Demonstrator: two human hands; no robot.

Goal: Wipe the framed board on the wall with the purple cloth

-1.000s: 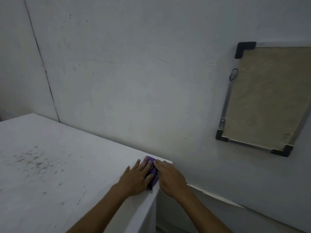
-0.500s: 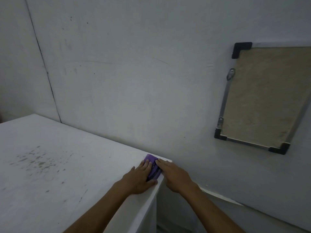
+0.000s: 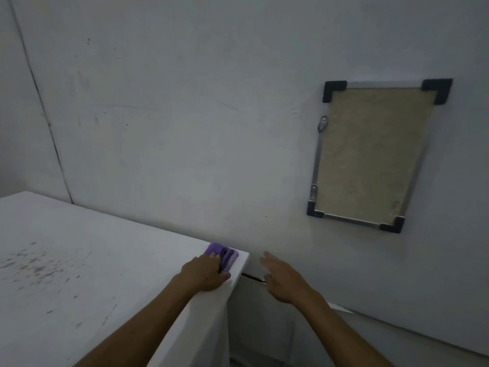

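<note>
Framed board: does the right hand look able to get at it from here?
Probably yes. The right hand is open in the air off the table corner, and only bare wall lies between it and the framed board. But the purple cloth lies under the left hand.

Head cam, looks fwd/down at table (image 3: 79, 260) corner, wall (image 3: 185, 128) close.

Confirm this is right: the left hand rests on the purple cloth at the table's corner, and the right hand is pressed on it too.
Not quite. The head view shows the right hand off the purple cloth, past the table edge; only the left hand rests on it.
</note>
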